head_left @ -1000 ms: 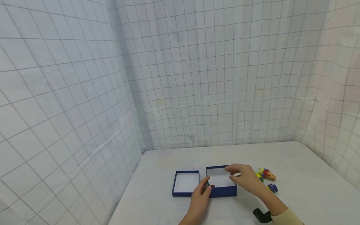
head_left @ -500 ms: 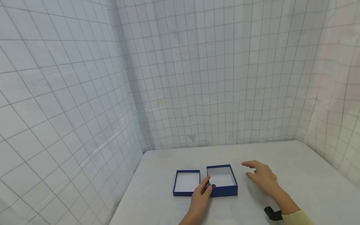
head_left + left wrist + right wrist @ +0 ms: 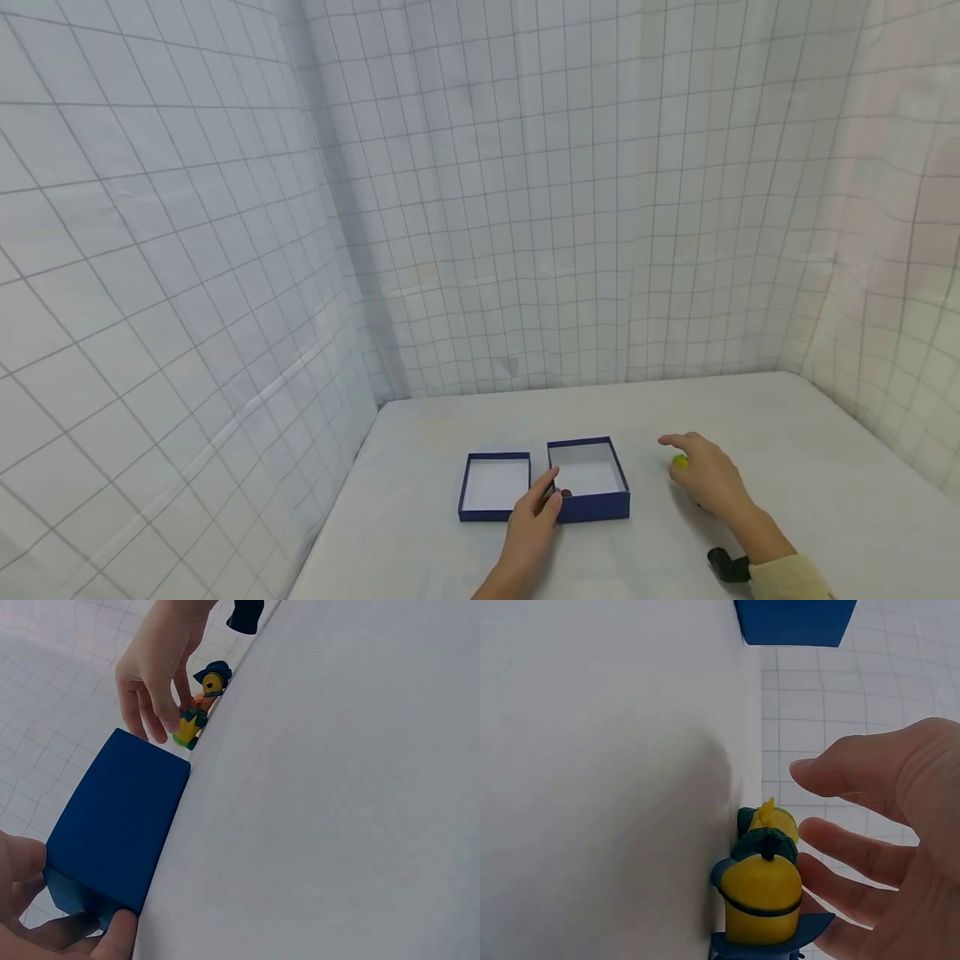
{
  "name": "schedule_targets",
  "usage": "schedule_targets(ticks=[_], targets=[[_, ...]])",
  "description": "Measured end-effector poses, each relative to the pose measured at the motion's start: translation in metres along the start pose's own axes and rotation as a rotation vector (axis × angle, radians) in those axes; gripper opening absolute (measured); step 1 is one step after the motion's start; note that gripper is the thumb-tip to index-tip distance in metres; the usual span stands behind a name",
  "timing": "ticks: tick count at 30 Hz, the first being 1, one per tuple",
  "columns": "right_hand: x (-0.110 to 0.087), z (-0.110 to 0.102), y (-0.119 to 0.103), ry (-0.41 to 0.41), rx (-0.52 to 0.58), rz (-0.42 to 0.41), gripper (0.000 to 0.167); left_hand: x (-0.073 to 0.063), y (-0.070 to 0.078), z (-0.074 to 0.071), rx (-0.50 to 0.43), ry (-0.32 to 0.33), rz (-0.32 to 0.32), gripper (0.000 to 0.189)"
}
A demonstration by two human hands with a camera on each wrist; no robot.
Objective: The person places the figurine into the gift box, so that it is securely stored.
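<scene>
- Right hand (image 3: pixel 707 482) was over the table (image 3: pixel 420 537) at 3 o'clock of the box (image 3: pixel 594 507). Thumb and fingers stood spread apart; no pinch seen. Whether a fingertip touched a figure could not be told.
- Two figures lay on the table by this hand, also at 3 o'clock of the box: the star figure (image 3: pixel 187 730) nearer the box, the hat figure (image 3: pixel 761 896) farther from it.
- Left hand (image 3: pixel 529 529) gripped the box at its 8 o'clock corner, fingers bent around the walls.
- Box lay without a cover. A small brown piece (image 3: pixel 566 493), too small to identify, sat inside toward 7 o'clock.
- Tray (image 3: pixel 483 516) lay flat at 9 o'clock of the box.
- Step in hand, as judged: reaching to pick up a figure, box steadied.
- Next move, as judged, called for closing thumb toward fingers around the star figure without knocking the hat figure.
</scene>
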State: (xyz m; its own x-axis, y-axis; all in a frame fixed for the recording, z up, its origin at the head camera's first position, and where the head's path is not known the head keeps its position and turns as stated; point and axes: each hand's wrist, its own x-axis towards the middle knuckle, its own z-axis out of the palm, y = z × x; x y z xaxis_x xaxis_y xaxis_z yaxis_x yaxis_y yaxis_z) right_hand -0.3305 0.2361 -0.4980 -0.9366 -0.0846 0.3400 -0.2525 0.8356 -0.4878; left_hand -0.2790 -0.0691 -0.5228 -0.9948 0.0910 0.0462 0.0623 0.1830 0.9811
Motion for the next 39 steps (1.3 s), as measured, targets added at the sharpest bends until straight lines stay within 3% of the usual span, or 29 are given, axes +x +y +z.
schedule_targets(ticks=[22, 30, 39], targets=[[-0.0024, 0.0091, 0.0022, -0.019, -0.157, -0.025, 0.039, -0.0017, -0.0012, -0.0023, -0.006, 0.001, 0.016, 0.043], [-0.0027, 0.009, 0.0036, -0.035, -0.137, -0.065, 0.04, -0.0015, -0.0009, -0.0025, -0.004, 0.002, 0.014, 0.044], [-0.0039, 0.0032, 0.0016, -0.063, -0.132, -0.056, 0.044, -0.0009, -0.0022, -0.0023, -0.007, 0.002, 0.012, 0.044]])
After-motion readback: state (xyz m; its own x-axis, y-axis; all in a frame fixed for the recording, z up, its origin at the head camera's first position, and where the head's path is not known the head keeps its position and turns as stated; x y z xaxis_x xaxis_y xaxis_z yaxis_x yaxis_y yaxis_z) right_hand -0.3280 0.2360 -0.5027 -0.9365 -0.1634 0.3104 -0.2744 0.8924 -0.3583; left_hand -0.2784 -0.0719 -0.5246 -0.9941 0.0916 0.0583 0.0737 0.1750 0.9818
